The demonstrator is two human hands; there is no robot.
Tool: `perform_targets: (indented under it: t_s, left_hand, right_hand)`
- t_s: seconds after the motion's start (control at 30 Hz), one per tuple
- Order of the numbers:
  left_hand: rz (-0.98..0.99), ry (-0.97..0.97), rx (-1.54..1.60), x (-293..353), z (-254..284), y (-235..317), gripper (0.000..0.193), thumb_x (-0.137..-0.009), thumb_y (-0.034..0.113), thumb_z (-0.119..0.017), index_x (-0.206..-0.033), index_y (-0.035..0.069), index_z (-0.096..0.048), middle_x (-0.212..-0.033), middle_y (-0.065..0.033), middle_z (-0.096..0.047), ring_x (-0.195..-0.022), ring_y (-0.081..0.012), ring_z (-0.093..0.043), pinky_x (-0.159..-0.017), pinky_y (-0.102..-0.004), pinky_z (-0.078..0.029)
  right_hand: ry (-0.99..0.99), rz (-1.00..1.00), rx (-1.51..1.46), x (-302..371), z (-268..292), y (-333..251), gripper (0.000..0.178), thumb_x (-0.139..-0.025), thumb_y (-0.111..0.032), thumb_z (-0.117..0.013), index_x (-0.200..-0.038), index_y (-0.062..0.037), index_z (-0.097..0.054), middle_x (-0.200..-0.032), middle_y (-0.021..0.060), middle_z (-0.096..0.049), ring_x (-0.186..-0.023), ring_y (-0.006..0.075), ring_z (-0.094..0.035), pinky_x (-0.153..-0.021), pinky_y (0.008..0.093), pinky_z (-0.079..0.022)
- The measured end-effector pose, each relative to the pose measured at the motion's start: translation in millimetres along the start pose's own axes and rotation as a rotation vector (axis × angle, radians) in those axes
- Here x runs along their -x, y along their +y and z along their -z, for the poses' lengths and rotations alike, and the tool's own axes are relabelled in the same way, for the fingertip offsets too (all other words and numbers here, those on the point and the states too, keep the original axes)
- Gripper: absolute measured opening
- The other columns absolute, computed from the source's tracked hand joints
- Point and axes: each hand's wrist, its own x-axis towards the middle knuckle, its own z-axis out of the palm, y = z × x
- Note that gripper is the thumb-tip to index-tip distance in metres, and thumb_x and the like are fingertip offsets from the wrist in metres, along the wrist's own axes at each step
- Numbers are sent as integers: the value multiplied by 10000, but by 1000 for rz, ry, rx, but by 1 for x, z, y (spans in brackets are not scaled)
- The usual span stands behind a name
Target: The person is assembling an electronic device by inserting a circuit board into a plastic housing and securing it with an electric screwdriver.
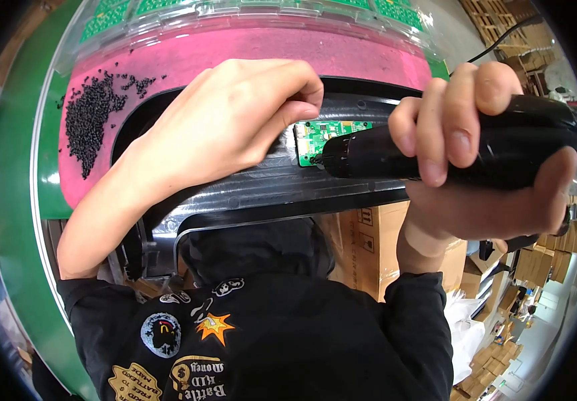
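Observation:
My right hand (462, 140) is wrapped round a black electric screwdriver (368, 152), which lies nearly level with its nose pointing left. The tip meets the lower left corner of a small green circuit board (332, 131), by a dark screw spot. The board sits inside a long, curved black plastic housing (248, 190), and the screwdriver covers part of it. My left hand (248, 110) hovers over the housing just left of the board, thumb and forefinger pinched together. Whatever those fingertips hold, if anything, is hidden.
A pile of small black screws (91, 123) lies on the pink mat (235, 50) at the left. Clear plastic trays (188, 30) with green boards stand along the far side. The green table (18, 200) runs down the left. Below the housing is a cardboard box (368, 247).

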Motion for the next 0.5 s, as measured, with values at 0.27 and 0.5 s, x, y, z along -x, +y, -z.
perform_targets:
  t_s: [0.27, 0.5]
  left_hand:
    - [52, -80, -58, 2, 5, -1, 127, -876, 101, -591, -843, -16, -554, -717, -166, -554, -663, -364, -558, -582, -394, -443]
    - [125, -81, -4, 7, 3, -3, 151, -827, 97, -611, -922, -10, -562, -801, -181, -604, -776, -402, -583, -635, -433, -460]
  right_hand:
    - [116, -122, -41, -5, 0, 17, 623, -808, -649, -517, -950, -45, -458, -698, 3, -495, -507, 107, -459, -558, 284, -383]
    - [3, -59, -86, -8, -9, 11, 602, -781, -621, -562, -953, -52, -466, -699, -1, -500, -508, 105, -471, -565, 280, -392]
